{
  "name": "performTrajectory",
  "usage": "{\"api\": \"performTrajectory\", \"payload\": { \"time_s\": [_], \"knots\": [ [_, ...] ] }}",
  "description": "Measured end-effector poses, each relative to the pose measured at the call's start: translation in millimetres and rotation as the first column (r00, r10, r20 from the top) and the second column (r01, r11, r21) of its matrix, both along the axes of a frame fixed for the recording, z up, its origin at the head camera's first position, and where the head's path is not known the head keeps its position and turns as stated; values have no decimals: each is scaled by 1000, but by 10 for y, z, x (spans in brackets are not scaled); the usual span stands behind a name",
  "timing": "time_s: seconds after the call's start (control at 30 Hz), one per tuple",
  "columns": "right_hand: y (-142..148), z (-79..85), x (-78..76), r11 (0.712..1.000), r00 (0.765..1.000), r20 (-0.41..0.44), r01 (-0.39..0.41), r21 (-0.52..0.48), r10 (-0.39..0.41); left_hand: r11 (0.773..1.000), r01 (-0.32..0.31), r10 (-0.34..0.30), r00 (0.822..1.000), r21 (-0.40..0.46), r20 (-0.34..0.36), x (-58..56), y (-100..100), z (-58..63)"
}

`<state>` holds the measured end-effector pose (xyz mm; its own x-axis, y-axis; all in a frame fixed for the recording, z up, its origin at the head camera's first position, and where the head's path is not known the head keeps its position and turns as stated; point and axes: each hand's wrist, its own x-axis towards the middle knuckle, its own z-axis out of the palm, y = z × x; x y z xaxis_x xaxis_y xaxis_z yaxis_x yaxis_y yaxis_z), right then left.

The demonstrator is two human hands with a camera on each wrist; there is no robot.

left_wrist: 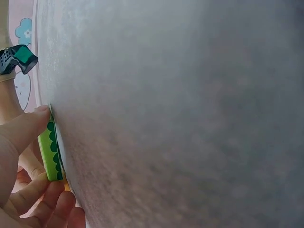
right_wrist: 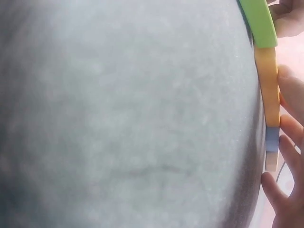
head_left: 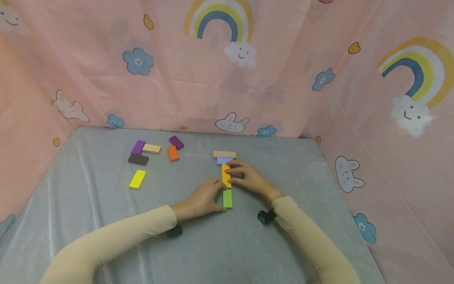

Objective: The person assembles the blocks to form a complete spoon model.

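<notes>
A row of flat blocks is laid end to end near the middle of the grey cloth (head_left: 283, 244), running from near to far: a green block (head_left: 227, 198), an orange-yellow block (head_left: 226, 175), a light blue block (head_left: 223, 160), and a plain wood block (head_left: 224, 154) set crosswise at the far end. The row is flanked by both hands, seemingly so that the pieces are squared up against one another. The left hand (head_left: 203, 197) is rested on the cloth to the left of the row, its fingers loosely curled and touching the green block's edge, nothing being gripped; the left wrist view shows a fingertip against that block's side. The right hand (head_left: 248, 176) is laid on the right, fingers fairly straight and pressed to the side of the orange-yellow block, reaching up to the blue one. Well apart, at the far left, loose blocks are scattered: a yellow block (head_left: 137, 179), a brown block (head_left: 138, 159), two purple blocks (head_left: 138, 147), a striped wood block (head_left: 151, 148) and an orange block (head_left: 173, 153). Pink printed sheeting (head_left: 283, 79) is hung round the table.
</notes>
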<state>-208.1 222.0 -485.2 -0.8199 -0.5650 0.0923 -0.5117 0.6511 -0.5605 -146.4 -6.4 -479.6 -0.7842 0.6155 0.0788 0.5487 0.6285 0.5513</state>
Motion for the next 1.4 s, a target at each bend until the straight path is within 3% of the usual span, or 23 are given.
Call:
{"api": "performTrajectory", "payload": {
  "time_s": [0.3, 0.97, 1.4],
  "knots": [
    [0, 10, 0, 1000, 1000, 6, -8, -18, 8, 1000, -3, 3, 1000, 18, 2, -16, 9, 9],
    [-6, -8, -5, 1000, 1000, 1, 5, -21, -5, 999, -21, 19, 999, -31, -41, -12, 25, 13],
    [-4, -18, -8, 1000, 1000, -18, -6, -25, 5, 1000, -18, 18, 999, -2, -33, -14, 25, 12]
  ]
}}
